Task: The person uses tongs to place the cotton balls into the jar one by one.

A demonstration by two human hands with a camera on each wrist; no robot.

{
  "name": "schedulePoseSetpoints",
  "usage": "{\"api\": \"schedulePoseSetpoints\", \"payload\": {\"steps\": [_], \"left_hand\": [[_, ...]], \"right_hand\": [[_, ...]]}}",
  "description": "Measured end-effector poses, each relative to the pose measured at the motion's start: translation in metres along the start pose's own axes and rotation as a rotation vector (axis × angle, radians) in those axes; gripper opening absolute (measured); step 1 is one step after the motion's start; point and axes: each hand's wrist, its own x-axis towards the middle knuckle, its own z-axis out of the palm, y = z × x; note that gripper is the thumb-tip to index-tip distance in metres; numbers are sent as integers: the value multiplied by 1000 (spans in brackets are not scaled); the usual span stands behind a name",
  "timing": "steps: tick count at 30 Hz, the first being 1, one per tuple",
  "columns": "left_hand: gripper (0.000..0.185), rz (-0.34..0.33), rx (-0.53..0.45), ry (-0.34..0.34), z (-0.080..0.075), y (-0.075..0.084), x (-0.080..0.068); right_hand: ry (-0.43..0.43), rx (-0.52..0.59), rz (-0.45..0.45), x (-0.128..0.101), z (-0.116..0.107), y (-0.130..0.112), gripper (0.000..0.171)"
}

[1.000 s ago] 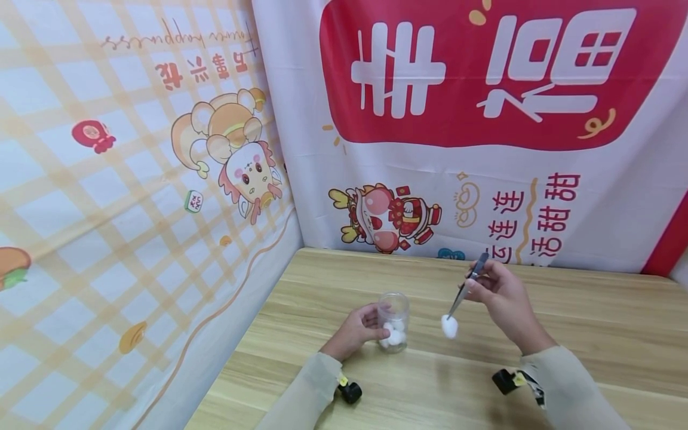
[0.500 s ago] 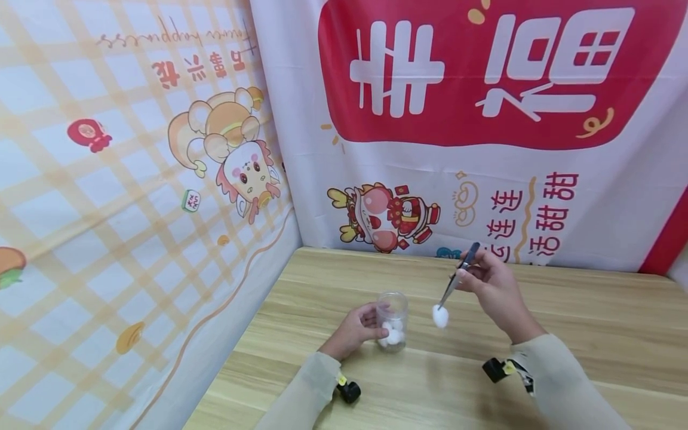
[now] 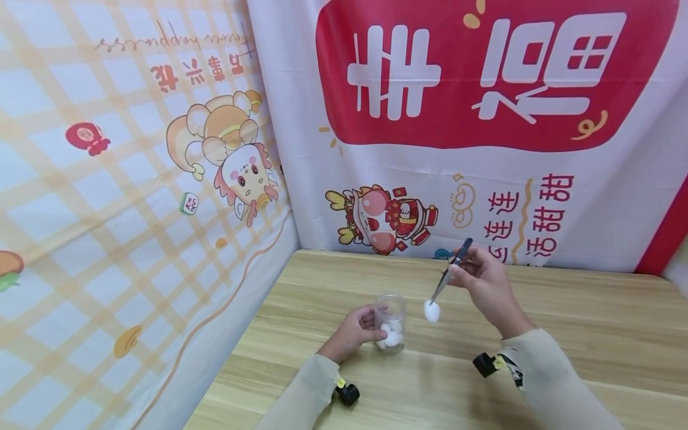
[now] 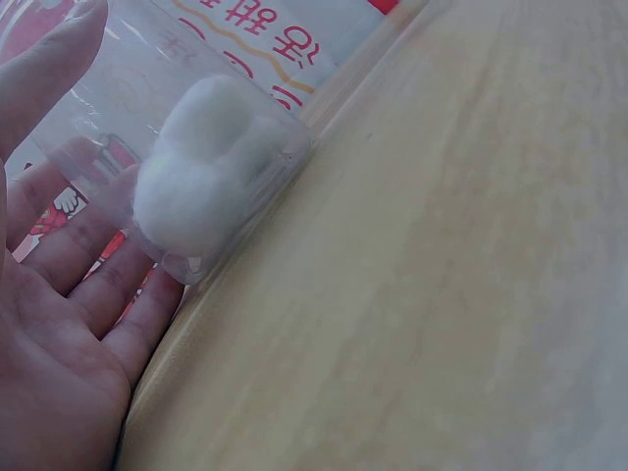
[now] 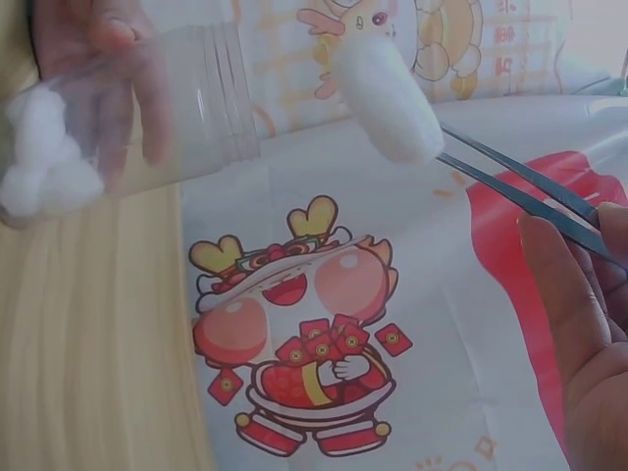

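Note:
My left hand (image 3: 353, 329) grips a clear plastic jar (image 3: 391, 306) that stands upright on the table, its top uncovered. Several white cotton balls (image 4: 201, 162) lie in the bottom of the jar. My right hand (image 3: 486, 289) pinches metal tweezers (image 3: 448, 272) between thumb and fingers. A single cotton ball (image 5: 388, 98) is caught in the tweezers' tips. It hangs in the air just right of the jar, apart from it, at about the height of the jar's upper half in the head view.
A wood-grain table (image 3: 322, 275) lies under both hands. Behind it hangs a printed cloth (image 3: 306, 149) with red and white patterns, and a checked cloth (image 3: 107, 209) covers the left side. Small black cameras (image 3: 348, 394) are strapped to both wrists.
My right hand has moved left and slightly up, bringing the tweezers and the cotton ball closer to the jar. The left hand and the jar have stayed in place.

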Motion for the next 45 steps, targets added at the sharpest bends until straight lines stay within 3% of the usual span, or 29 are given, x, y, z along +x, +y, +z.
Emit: {"api": "schedulePoseSetpoints", "payload": {"steps": [17,35,45], "left_hand": [[61,-14,-11,8,2,3,0],[59,21,9,-4,1,1,2],[63,21,25,-3,0,-1,1]], "right_hand": [[23,99,41,8,14,0,29],[53,152,85,15,30,4,29],[75,177,69,16,38,7,29]]}}
